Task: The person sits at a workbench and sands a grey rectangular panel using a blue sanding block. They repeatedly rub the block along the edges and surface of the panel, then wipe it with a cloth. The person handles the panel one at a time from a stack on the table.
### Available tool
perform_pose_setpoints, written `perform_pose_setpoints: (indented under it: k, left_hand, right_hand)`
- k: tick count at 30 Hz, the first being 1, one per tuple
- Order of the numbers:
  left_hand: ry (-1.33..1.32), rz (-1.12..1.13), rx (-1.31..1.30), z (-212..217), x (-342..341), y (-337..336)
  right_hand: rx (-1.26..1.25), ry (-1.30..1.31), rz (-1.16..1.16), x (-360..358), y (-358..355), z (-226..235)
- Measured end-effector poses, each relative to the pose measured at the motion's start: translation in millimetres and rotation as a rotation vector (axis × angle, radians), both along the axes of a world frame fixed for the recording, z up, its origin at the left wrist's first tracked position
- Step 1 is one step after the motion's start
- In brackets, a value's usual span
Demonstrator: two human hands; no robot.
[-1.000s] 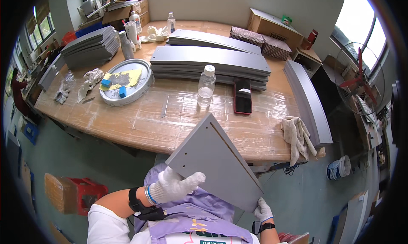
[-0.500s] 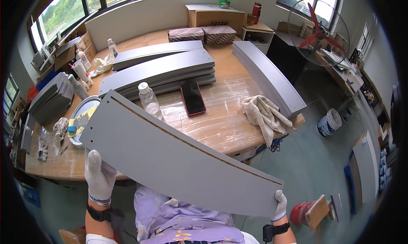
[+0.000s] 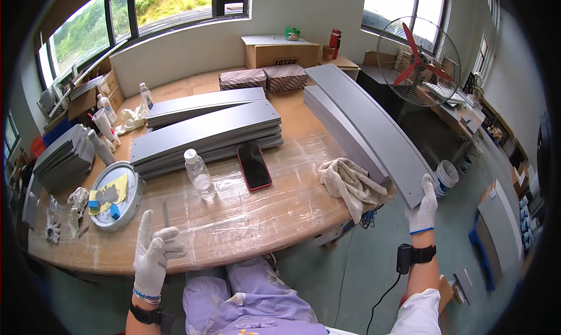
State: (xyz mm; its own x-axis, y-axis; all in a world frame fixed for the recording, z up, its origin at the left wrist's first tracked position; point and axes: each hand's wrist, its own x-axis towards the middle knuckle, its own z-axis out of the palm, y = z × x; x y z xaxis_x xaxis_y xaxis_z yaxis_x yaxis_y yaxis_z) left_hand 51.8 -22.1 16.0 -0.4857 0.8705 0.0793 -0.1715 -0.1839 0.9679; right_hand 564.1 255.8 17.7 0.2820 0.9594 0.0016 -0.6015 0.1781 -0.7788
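Gripped at its near end by my gloved right hand [image 3: 423, 211], a long grey board [image 3: 374, 130] slants over the right side of the table. Its far part lies over a stack of similar grey boards [image 3: 342, 133], with the near end out past the table edge. My left hand [image 3: 156, 254], in a white knit glove, hovers at the table's front edge with fingers apart and holds nothing. Near it are a round metal lid [image 3: 138, 202] bearing a yellow sponge sheet [image 3: 121, 187] and blue pieces. A beige cloth [image 3: 350, 186] lies beside the right-hand stack.
More grey boards [image 3: 204, 133] are piled mid-table behind a clear bottle [image 3: 200, 174] and a phone [image 3: 255, 165]. Another stack [image 3: 64, 157] stands at the left. A caged fan [image 3: 418, 60] and a white bucket [image 3: 447, 177] are off to the right.
The board has swung from in front of me to the right-hand stack, turning lengthwise. My left hand has let go of it; my right hand still grips its end.
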Motion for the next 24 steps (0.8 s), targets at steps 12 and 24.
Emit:
perform_pose_setpoints:
  k: [12,24]
  left_hand:
    - [-0.041,0.264,-0.036,-17.3,-32.2,-35.6]
    - [-0.08,0.238,-0.003,-26.8,-36.9,-18.0]
  right_hand:
    - [-0.13,0.049,-0.109,-23.7,137.3,-21.0]
    - [-0.198,0.097,-0.111,-13.1,164.8,-41.9]
